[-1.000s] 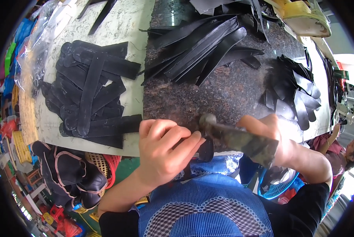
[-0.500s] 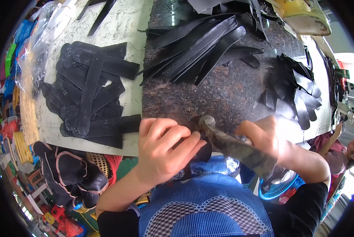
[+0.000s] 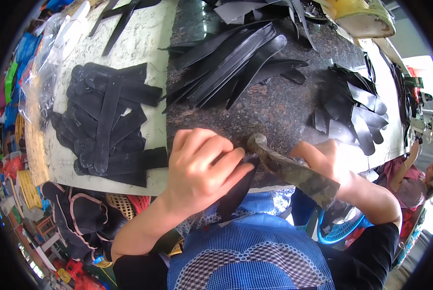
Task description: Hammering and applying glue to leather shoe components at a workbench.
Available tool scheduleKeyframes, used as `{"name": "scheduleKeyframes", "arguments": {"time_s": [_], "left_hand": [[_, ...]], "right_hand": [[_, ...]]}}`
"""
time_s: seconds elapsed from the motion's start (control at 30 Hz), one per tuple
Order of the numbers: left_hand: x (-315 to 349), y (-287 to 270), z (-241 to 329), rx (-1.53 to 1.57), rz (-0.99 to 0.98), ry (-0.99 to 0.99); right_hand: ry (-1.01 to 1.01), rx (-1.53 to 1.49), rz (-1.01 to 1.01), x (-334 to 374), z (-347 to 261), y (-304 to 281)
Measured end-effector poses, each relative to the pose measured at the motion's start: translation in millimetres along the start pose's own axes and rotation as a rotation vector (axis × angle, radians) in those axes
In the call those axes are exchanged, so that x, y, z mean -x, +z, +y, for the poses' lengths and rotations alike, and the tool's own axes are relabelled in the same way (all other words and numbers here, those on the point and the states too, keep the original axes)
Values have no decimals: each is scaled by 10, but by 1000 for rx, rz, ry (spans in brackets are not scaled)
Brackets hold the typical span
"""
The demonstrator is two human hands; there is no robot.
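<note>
Visibly, the left hand [image 3: 199,169] pinched a strip [image 3: 236,195] more exposed than before, dull black, while the right hand [image 3: 325,162] clutched a mottled tool [image 3: 315,185]

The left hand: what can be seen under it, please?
Under the left hand, part of a black strip shows below the fingers, reaching past the near edge of the dark tabletop. Whatever lies directly beneath the hand itself is covered.
</note>
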State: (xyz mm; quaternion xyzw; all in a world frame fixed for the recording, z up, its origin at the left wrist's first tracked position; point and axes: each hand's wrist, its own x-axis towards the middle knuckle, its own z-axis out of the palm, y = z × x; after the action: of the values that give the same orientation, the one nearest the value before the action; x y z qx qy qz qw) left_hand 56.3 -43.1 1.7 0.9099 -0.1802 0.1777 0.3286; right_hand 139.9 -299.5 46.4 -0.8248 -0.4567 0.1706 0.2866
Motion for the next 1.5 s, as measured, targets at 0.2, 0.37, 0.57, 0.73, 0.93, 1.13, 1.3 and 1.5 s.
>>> {"name": "scheduleKeyframes", "arguments": {"time_s": [0.2,0.37,0.57,0.73,0.93,1.13,1.3,1.5], "left_hand": [[118,113,185,62,51,-74],[150,119,278,20,19,-113],[164,29,161,1,-34,-143],[205,123,210,59,51,-106],[-160,211,67,-13,79,5],[-355,75,-130,133,-109,-39],[-243,87,30,107,-87,-5],[-147,106,19,70,-40,-28]], "right_hand": [[-27,-18,78,25,1,1],[51,-119,-34,-58,-84,-80],[-21,-61,-53,-80,-55,-64],[-17,1,4,22,-64,-47],[166,3,279,29,33,-90],[178,21,198,86,81,-53],[109,-73,252,99,14,-59],[181,-161,241,3,43,-6]]}}
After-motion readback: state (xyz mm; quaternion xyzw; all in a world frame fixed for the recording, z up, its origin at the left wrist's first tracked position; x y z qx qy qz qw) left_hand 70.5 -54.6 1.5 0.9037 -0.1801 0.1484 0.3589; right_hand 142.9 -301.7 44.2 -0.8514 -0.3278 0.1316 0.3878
